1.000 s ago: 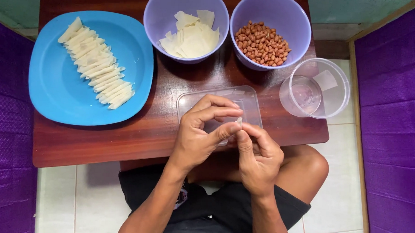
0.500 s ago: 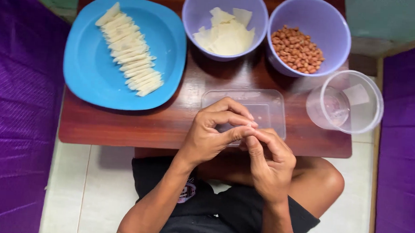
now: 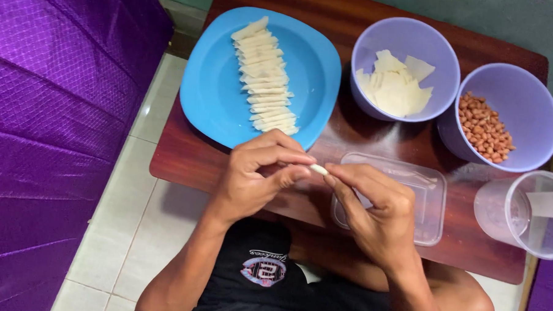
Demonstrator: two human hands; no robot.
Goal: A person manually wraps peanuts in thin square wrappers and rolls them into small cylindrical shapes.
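Pinching a small pale roll of dough (image 3: 318,169) between them, the left hand (image 3: 257,176) and the right hand (image 3: 372,211) meet over the near part of the dark wooden worktop (image 3: 184,161). Left grip: thumb and forefinger closed on one end of the roll. Right grip: fingertips closed on the other end. The roll sits in the air just above the worktop, between the blue plate (image 3: 211,98) and a clear shallow plastic tray (image 3: 425,210) (the right hand covers part of the tray).

On the plate, a row of finished pale rolls (image 3: 264,75) lies stacked in a line. Beyond the hands, one lilac bowl (image 3: 406,37) holds pale flat wrapper pieces (image 3: 392,86); a second lilac bowl (image 3: 524,90) beside it holds peanuts (image 3: 486,126). A clear plastic cup (image 3: 522,213) stands at the right edge, a little liquid inside. Purple quilted fabric (image 3: 51,105) fills the left side.
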